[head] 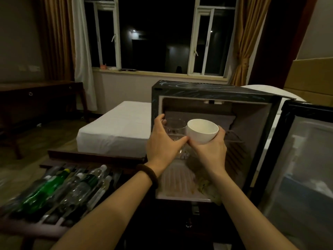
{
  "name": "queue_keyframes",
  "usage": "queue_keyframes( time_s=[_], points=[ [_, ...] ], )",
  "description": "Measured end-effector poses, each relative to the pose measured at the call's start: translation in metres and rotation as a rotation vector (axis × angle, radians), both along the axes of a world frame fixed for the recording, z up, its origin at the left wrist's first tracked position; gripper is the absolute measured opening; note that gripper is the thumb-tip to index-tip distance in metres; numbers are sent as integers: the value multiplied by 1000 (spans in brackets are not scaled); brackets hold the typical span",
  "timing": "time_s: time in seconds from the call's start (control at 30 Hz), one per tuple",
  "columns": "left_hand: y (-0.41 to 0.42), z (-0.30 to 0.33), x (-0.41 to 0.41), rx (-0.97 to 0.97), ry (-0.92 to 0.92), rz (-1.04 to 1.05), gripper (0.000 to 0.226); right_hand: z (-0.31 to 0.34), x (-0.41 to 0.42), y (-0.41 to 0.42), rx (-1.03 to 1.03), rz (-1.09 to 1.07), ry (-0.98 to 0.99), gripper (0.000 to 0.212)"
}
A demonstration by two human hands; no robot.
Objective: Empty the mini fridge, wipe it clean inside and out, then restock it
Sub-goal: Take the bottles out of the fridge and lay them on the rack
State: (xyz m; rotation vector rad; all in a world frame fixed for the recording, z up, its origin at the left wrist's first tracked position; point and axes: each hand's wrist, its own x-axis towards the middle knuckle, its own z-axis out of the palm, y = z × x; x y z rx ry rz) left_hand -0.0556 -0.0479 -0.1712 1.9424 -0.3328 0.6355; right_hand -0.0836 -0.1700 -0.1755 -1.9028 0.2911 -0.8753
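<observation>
Two hands work at the mouth of the open mini fridge (216, 98). Our left hand (162, 141) grips a clear glass (175, 128), fingers wrapped round its far side and thumb across the front. Our right hand (210, 150) grips a white cup (202, 129) from below and from the right, holding it tilted so that we see into its bare interior. We hold the glass and the cup side by side, touching or nearly so, at the level of the wire shelf (232, 137) in the upper part of the cabinet. A dark bracelet (148, 175) sits on our left wrist.

On the fridge floor, at the lower right, lies a crumpled pale item (207, 186) that we cannot identify. The glass-fronted door (302, 159) stands swung open to the right.

To the left of the fridge, several bottles (72, 190) lie on their sides on a low slatted wooden rack (27, 226): one green, the others clear. Behind the fridge we see a bed (117, 127) with white sheets, then a dark window (153, 33) flanked by curtains (246, 38).
</observation>
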Motion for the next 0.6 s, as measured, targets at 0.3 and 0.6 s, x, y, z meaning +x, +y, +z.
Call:
queue_keyframes(
  time_s=[0.3,0.6],
  points=[
    [134,-26,-19,-136,79,110,89,-25,-12,118,60,316,37,87],
    [227,-70,29,-108,120,232,94,-57,61,207,46,447,131,96]
  ],
)
